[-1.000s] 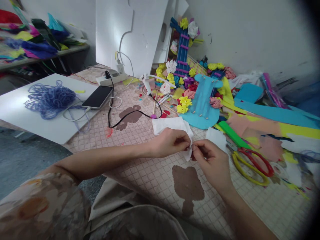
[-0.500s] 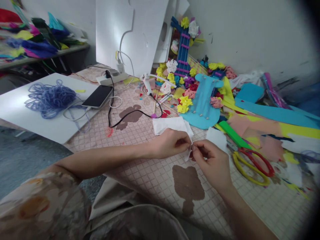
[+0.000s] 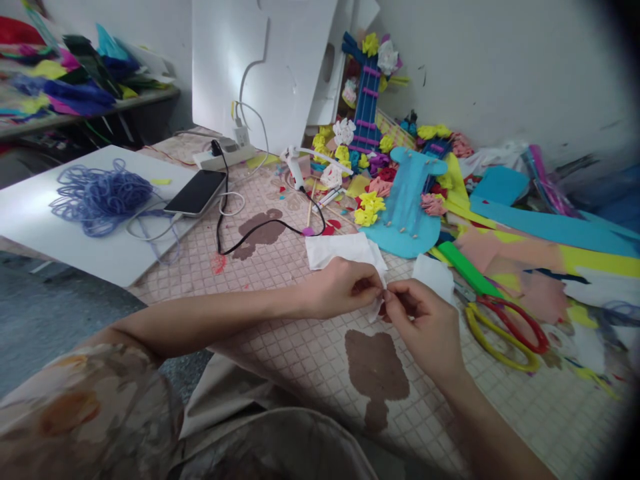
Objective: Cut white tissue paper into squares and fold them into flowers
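Observation:
My left hand (image 3: 345, 287) and my right hand (image 3: 425, 323) meet fingertip to fingertip over the table. Both pinch a strip of white crepe paper (image 3: 376, 311), whose lower end hangs beneath the fingers. Behind my left hand lies a folded piece of white paper (image 3: 335, 249), partly covered by the hand; whether it joins the pinched strip I cannot tell. Another white paper piece (image 3: 434, 275) rests just beyond my right hand. Scissors with red and yellow handles (image 3: 510, 333) lie to the right of that hand, near a green strip (image 3: 465, 267).
A light blue guitar-shaped cutout (image 3: 405, 207) and paper flowers (image 3: 369, 208) stand behind. A white glue gun (image 3: 295, 170) with a black cord sits further back. At left, a phone (image 3: 195, 193) and purple yarn (image 3: 103, 197) lie on a white board (image 3: 100, 260). Paper scraps (image 3: 540, 293) cover the right side.

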### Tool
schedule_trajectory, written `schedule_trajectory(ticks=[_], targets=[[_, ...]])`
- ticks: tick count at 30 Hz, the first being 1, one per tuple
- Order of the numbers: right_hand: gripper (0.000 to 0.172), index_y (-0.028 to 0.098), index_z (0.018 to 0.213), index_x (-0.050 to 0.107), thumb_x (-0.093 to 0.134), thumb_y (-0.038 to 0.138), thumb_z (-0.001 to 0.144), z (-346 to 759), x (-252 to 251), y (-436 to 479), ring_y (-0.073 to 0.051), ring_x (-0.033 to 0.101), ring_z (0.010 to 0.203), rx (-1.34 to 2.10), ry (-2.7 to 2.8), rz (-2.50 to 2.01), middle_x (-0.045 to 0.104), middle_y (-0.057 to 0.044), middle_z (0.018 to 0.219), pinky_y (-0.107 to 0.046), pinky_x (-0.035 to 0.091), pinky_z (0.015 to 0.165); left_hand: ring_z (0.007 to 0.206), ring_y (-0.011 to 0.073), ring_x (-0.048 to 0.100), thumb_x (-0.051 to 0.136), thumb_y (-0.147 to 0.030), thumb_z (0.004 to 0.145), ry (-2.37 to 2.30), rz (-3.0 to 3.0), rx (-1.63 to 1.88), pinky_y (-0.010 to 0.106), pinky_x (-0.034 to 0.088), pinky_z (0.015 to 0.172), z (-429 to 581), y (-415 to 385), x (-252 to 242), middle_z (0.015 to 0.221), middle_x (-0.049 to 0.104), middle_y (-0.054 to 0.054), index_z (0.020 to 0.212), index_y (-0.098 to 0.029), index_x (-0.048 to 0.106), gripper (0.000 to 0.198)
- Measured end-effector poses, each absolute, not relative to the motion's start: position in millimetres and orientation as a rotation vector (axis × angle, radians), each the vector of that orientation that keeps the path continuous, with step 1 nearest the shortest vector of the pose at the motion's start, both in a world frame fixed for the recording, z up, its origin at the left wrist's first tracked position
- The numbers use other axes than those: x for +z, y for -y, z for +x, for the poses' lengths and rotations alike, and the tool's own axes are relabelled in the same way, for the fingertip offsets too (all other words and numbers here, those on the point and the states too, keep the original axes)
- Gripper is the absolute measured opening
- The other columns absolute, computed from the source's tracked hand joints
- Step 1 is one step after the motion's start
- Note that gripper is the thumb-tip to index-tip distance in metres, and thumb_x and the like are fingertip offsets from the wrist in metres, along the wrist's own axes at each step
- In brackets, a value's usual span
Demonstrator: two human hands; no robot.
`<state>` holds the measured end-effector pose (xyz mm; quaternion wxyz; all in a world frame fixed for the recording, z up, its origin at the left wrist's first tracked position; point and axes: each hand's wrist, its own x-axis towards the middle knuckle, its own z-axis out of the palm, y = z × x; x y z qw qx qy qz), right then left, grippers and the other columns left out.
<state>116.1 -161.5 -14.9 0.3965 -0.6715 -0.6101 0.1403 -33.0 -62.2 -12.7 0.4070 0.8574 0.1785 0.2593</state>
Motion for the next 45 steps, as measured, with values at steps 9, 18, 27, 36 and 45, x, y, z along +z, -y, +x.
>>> schedule_trajectory(ticks=[9, 18, 27, 36, 45], targets=[[0.007, 0.019, 0.079, 0.059, 0.053, 0.023, 0.083, 119.8, -16.2, 161.4, -0.014, 0.059, 0.055, 0.455, 1.516, -1.689, 0.06, 0.001, 0.065, -0.027, 0.047, 0.054, 0.062, 0.0065, 0.055, 0.05, -0.018, 0.08, -0.436, 2.14, 0.611, 0.016, 0.042, 0.059, -32.4, 58.8, -14.8, 0.07, 0.065, 0.001, 0.082, -0.011, 0.064, 0.015], [0.009, 0.019, 0.08, 0.059, 0.054, 0.025, 0.083, 119.3, -13.3, 161.0, -0.014, 0.061, 0.053, 0.505, 1.483, -1.668, 0.061, 0.001, 0.063, -0.026, 0.048, 0.052, 0.065, 0.0073, 0.057, 0.05, -0.018, 0.08, -0.431, 2.112, 0.598, 0.017, 0.044, 0.061, -32.8, 58.2, -15.2, 0.073, 0.066, 0.002, 0.083, -0.012, 0.064, 0.016], [0.01, 0.019, 0.08, 0.057, 0.056, 0.029, 0.082, 117.8, -13.4, 161.5, -0.014, 0.061, 0.052, 0.547, 1.424, -1.681, 0.062, 0.001, 0.062, -0.026, 0.048, 0.052, 0.063, 0.007, 0.056, 0.049, -0.018, 0.08, -0.433, 2.121, 0.614, 0.017, 0.043, 0.06, -33.3, 59.2, -13.7, 0.071, 0.065, 0.002, 0.081, -0.012, 0.063, 0.014], [0.008, 0.02, 0.079, 0.056, 0.055, 0.027, 0.082, 118.7, -14.4, 161.6, -0.015, 0.062, 0.053, 0.57, 1.436, -1.705, 0.061, 0.002, 0.062, -0.027, 0.048, 0.053, 0.06, 0.0065, 0.053, 0.05, -0.017, 0.079, -0.45, 2.147, 0.639, 0.017, 0.041, 0.057, -32.5, 60.3, -14.4, 0.068, 0.064, 0.001, 0.08, -0.012, 0.063, 0.013], [0.009, 0.019, 0.081, 0.056, 0.057, 0.028, 0.082, 119.7, -14.5, 162.1, -0.015, 0.063, 0.054, 0.666, 1.386, -1.646, 0.063, 0.001, 0.064, -0.026, 0.051, 0.054, 0.06, 0.0067, 0.055, 0.05, -0.017, 0.079, -0.456, 2.15, 0.649, 0.016, 0.042, 0.057, -32.7, 59.4, -15.0, 0.068, 0.064, 0.001, 0.08, -0.012, 0.063, 0.013]])
